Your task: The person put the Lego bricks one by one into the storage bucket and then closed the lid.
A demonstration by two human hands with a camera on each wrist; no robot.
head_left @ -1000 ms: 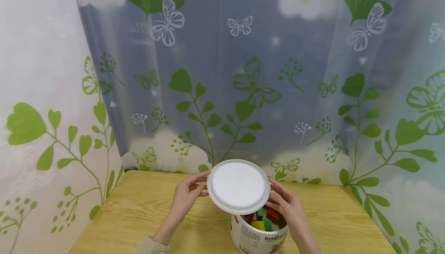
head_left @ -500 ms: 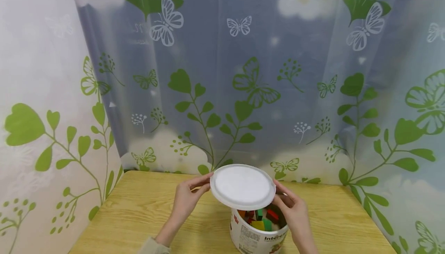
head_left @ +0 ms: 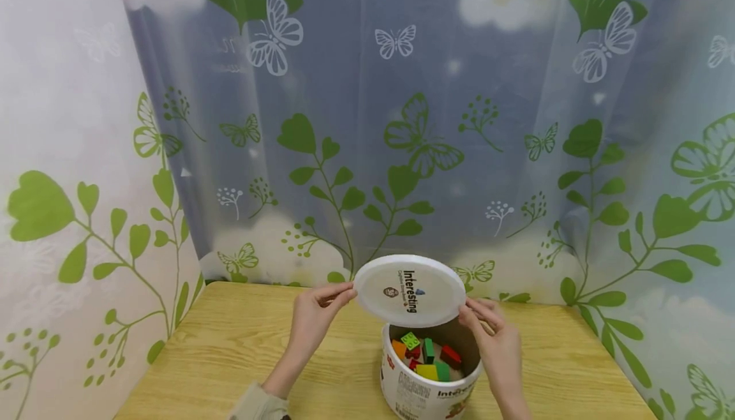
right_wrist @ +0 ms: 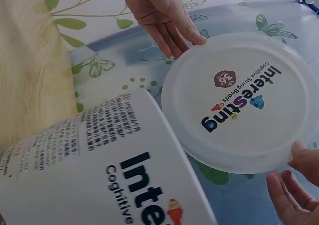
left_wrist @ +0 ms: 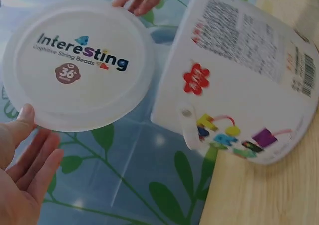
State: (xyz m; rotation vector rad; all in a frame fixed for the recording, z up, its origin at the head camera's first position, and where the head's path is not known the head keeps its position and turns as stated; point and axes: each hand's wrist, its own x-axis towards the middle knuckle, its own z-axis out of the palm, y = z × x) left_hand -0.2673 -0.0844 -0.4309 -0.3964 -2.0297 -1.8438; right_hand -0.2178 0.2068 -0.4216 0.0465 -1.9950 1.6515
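A round white lid, printed "Interesting" on the face that shows, is held tilted above and behind the bucket's opening. My left hand pinches its left edge between thumb and fingers. At the opposite edge my right hand grips the rim, the thumb in front. Below stands a white printed bucket, uncovered. Inside it lie a red block, a yellow block, an orange block and several green ones. In the left wrist view the thumb presses on top of the lid with the fingers under it.
The bucket stands on a wood-grain table, near its front side. A curtain printed with green leaves and butterflies hangs behind the table, with similar cloth at both sides.
The lid has been turned over: its plain white face showed before, its printed face shows now. It has shifted slightly right, uncovering more of the bucket's opening. The bucket has stayed put.
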